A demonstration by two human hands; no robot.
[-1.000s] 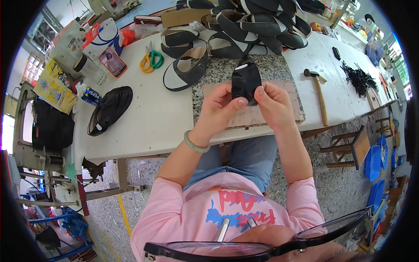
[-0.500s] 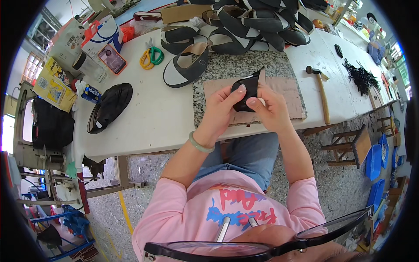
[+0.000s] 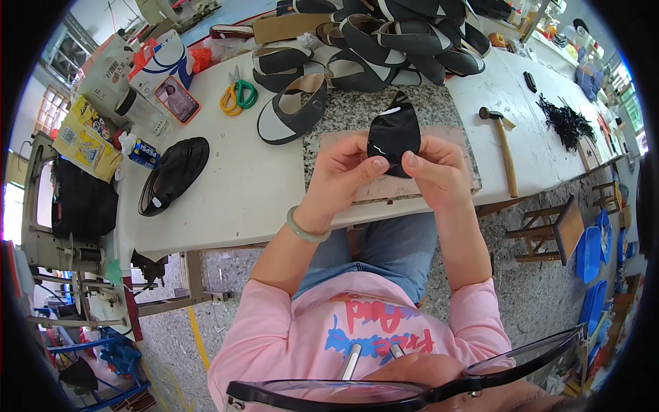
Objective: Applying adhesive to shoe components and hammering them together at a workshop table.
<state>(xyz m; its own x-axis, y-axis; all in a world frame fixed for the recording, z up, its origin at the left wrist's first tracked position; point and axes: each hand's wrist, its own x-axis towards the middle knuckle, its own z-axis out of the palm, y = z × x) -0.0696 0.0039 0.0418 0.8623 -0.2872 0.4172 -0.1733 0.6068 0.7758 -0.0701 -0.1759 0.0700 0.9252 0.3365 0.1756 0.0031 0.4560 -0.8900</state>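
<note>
A glossy black shoe upper point(image 3: 394, 141), with a small white patch near its top, is held up between my two hands above the worktable. My left hand point(image 3: 341, 177) pinches its lower left edge, thumb in front. At the lower right edge, my right hand point(image 3: 443, 173) grips it the same way. Both thumbs are close together at its bottom; the other fingers are partly hidden behind it. Under the hands lies a pinkish board point(image 3: 449, 147) on a speckled stone slab point(image 3: 429, 106).
A heap of grey-and-white shoe uppers point(image 3: 367, 41) is piled at the back. Left are scissors point(image 3: 237, 96), a phone point(image 3: 177, 99), a glass jar point(image 3: 144, 113) and another black upper point(image 3: 177, 175). A hammer point(image 3: 504, 147) and black strips point(image 3: 566, 120) lie right.
The black shoe upper has been turned and opened out, its broad face now showing. My hands have moved slightly apart and now hold its lower edges.
</note>
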